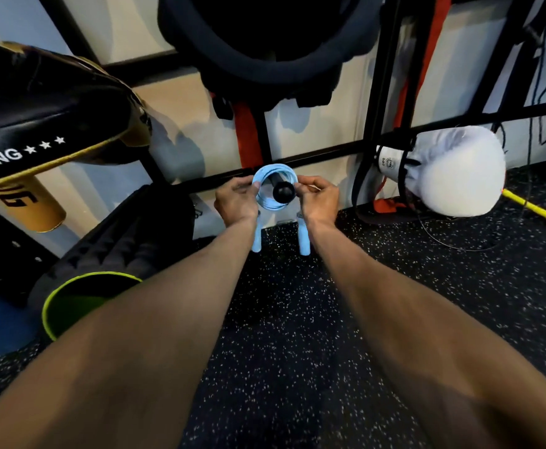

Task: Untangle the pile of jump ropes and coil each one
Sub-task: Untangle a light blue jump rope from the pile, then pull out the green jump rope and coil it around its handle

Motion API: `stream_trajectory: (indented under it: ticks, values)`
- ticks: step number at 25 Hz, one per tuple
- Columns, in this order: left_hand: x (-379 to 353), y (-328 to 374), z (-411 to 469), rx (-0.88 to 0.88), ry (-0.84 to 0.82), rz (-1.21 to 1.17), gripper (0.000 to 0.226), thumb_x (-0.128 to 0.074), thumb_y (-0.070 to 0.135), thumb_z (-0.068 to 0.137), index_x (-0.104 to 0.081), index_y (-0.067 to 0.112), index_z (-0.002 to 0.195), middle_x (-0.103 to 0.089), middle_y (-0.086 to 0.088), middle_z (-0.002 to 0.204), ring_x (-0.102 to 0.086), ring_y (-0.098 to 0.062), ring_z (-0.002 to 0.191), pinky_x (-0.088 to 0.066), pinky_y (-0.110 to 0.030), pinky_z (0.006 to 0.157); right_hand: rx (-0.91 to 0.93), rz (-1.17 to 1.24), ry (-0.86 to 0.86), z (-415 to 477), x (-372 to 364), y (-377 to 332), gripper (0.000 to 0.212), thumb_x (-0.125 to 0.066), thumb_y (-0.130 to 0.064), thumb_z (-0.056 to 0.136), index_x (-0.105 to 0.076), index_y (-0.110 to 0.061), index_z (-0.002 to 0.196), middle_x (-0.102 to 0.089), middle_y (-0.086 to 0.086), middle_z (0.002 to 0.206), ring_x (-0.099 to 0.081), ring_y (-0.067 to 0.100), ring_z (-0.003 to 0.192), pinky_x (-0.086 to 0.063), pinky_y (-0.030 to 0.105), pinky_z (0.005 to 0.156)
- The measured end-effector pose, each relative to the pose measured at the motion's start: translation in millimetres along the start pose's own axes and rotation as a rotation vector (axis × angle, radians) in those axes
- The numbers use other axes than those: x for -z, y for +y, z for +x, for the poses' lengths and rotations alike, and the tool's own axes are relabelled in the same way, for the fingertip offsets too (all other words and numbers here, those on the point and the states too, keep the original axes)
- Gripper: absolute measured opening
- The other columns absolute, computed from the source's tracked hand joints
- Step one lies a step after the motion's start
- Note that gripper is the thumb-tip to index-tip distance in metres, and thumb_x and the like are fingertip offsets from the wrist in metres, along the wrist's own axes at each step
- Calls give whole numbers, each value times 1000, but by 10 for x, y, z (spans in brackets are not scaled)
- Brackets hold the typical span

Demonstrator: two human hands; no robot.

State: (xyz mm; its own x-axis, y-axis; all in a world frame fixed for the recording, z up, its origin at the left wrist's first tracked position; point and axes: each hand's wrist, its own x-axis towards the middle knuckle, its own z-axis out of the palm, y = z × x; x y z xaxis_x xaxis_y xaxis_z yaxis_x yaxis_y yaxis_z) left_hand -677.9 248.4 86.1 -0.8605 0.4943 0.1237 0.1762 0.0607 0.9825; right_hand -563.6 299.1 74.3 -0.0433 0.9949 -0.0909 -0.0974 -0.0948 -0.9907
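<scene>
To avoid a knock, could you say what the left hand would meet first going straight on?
Probably the black rack bar just beyond the left hand, which pinches the blue rope coil; depth is unclear.

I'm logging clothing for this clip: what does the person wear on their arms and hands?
Nothing that shows. The left hand and right hand are bare, without gloves or a watch, and no sleeve shows anywhere along either arm.

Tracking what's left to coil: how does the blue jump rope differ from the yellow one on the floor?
The blue jump rope is coiled around a black peg, pinched by left hand and right hand; the yellow one lies straight on the floor, untouched. Blue's handles hang down; yellow runs out of frame.
</scene>
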Motion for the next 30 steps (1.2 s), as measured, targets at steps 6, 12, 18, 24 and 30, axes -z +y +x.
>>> stream_trajectory:
  ticks: [6,12,18,24,30]
  values:
    - [28,-77,-277,91,-86,27,43,-68,1,85,-64,11,126,-69,-1,119,-65,-10,108,-45,-17,97,-77,40,-260,-210,287,-15,41,-63,12,86,-61,1,126,-66,13,125,-62,16,108,-52,8,76]
    - [133,-63,-998,228,-230,379,15,-67,10,81,-71,21,89,-73,-7,97,-69,-30,89,-57,-39,87,-53,-300,-201,-845,1106,-47,22,-58,5,91,-67,0,110,-71,16,106,-65,23,91,-55,29,78]
    - [32,285,-2288,56,-692,684,19,-65,14,87,-65,26,73,-73,-7,88,-68,-26,88,-56,-36,85,-183,-714,-232,-1682,2580,-218,12,-57,-14,95,-67,-14,101,-70,2,95,-65,17,90,-51,25,75]
    - [-310,606,-3643,-185,-1117,850,14,-60,15,91,-66,25,83,-70,-1,87,-66,-20,84,-55,-34,75,-256,-932,-109,-2572,3906,-321,18,-56,-17,92,-69,-16,104,-72,9,107,-66,30,103,-52,38,84]
    - [-481,591,-5105,-405,-1536,901,9,-61,21,90,-66,26,84,-71,0,86,-67,-21,84,-55,-38,79,-460,-910,253,-3719,4953,-17,17,-56,-20,89,-69,-16,99,-74,13,100,-67,34,102,-51,37,79]
